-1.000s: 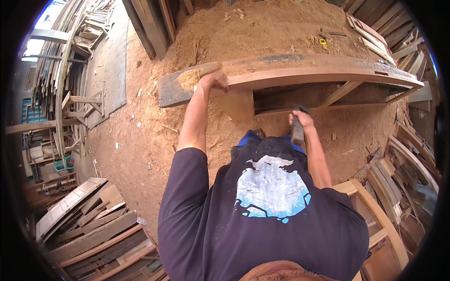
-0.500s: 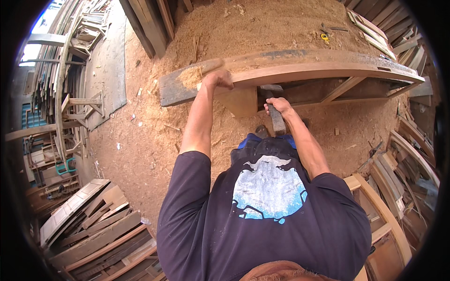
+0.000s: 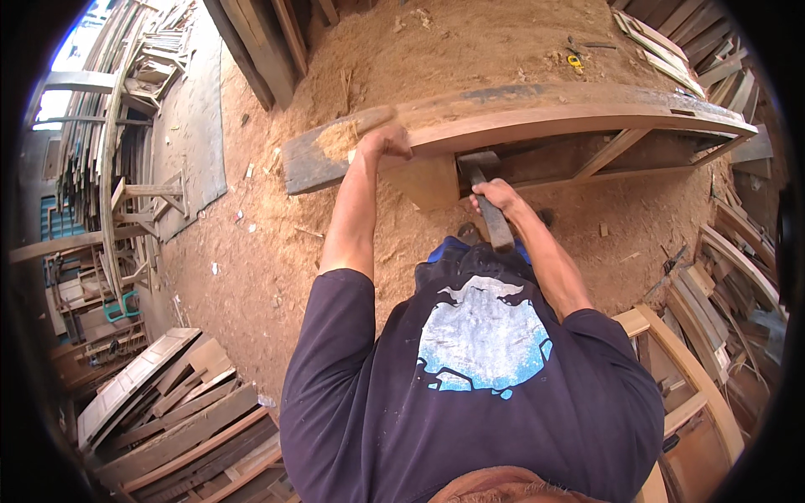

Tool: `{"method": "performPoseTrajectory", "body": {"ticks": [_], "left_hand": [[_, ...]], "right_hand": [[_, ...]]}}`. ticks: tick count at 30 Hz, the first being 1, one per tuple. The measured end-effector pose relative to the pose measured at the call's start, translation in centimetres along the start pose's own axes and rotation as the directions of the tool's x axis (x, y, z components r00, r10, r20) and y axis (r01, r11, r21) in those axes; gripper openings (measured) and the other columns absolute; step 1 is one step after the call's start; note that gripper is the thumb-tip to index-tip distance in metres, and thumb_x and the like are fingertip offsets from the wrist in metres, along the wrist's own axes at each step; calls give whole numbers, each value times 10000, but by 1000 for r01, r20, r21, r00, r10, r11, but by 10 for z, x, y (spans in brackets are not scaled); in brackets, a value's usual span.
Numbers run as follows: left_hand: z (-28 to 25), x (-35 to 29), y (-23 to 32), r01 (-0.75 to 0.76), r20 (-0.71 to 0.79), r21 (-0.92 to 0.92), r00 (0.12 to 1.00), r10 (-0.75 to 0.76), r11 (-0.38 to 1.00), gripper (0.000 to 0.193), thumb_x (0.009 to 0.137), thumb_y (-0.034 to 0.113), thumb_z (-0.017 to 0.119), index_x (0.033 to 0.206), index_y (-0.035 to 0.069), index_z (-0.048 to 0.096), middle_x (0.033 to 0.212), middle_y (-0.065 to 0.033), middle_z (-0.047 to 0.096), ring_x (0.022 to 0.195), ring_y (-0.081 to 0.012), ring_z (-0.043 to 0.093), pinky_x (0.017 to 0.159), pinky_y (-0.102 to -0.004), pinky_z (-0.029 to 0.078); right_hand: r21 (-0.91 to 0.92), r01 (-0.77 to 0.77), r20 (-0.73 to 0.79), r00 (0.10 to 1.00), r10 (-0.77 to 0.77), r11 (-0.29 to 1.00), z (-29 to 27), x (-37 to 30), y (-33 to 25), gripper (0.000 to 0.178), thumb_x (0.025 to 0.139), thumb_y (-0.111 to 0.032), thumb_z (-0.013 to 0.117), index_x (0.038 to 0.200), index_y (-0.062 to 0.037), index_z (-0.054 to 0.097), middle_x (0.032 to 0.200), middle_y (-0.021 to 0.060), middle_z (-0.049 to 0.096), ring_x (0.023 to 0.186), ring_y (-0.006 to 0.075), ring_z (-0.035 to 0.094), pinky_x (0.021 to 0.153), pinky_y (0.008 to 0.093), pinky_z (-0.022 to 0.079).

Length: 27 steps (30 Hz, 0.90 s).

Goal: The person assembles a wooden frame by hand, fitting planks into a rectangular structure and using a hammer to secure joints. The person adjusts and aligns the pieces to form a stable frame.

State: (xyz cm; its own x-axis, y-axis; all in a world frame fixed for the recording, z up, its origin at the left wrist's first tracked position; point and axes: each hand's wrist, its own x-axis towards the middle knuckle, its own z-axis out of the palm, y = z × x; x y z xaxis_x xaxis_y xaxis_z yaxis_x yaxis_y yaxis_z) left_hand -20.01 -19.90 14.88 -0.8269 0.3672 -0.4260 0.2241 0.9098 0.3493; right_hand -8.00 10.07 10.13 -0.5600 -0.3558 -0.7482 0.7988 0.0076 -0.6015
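Observation:
My left hand (image 3: 387, 142) is closed at the left end of a curved, reddish-brown wooden board (image 3: 537, 132), its fingers partly hidden. The board lies along the near edge of a thick, weathered plank bench (image 3: 314, 159). A short rounded wooden piece (image 3: 376, 118), blurred, shows just beyond that hand. In my right hand (image 3: 496, 196) is a hammer, gripped partway along its thick wooden handle (image 3: 498, 230). The hammer's dark head (image 3: 480, 158) points away from me, below the board's near edge and beside a pale wooden block (image 3: 426, 183).
Sawdust (image 3: 337, 138) is heaped on the bench's left end and covers the floor. A yellow tape measure (image 3: 574, 61) lies beyond the bench. Stacked boards (image 3: 184, 402) stand at lower left, and a wooden frame (image 3: 683, 386) is close on my right. Slanted braces (image 3: 616, 152) run beneath the bench.
The hammer has tilted slightly in my right hand, and more of its head shows. My left hand stays at the board's end. The whole view has shifted a little.

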Motion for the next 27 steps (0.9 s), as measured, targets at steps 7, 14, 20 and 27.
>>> {"method": "performPoseTrajectory", "body": {"ticks": [7, 14, 20, 27], "left_hand": [[34, 31, -60, -278, 54, -232, 953, 298, 932, 258, 622, 295, 705, 619, 41, 661, 564, -95, 597, 540, -198, 536, 506, -399, 403], [-9, 15, -4, -56, 253, -2, 966, 55, 998, 262, 643, 297, 710, 630, 42, 651, 558, -61, 594, 546, -145, 549, 505, -350, 409], [-14, 4, -7, -78, 148, 62, 987, 68, 995, 296, 644, 330, 728, 719, 45, 696, 657, -92, 658, 616, -169, 608, 562, -345, 458], [-3, 10, -18, -122, 141, 167, 985, 99, 978, 321, 733, 392, 675, 765, 75, 714, 777, -112, 709, 734, -198, 660, 647, -346, 482]], "right_hand": [[1, 76, -62, 995, -75, 997, -37, -109, 5, 188, 911, -172, 627, 896, 14, 618, 753, 83, 658, 596, 145, 630, 531, 300, 549], [-561, 450, -53, 819, -572, 695, -17, -209, -98, 324, 885, -169, 622, 1045, 85, 501, 835, 185, 685, 678, 272, 684, 624, 400, 563], [-955, -45, -210, 801, -560, 293, -9, -136, -139, 325, 860, -104, 578, 1103, 95, 494, 1021, 321, 669, 964, 434, 677, 808, 499, 547], [-937, -7, -194, 841, -506, 348, -29, -123, -137, 385, 861, -179, 599, 1109, 109, 537, 1034, 328, 664, 1036, 439, 655, 877, 489, 530]]}}
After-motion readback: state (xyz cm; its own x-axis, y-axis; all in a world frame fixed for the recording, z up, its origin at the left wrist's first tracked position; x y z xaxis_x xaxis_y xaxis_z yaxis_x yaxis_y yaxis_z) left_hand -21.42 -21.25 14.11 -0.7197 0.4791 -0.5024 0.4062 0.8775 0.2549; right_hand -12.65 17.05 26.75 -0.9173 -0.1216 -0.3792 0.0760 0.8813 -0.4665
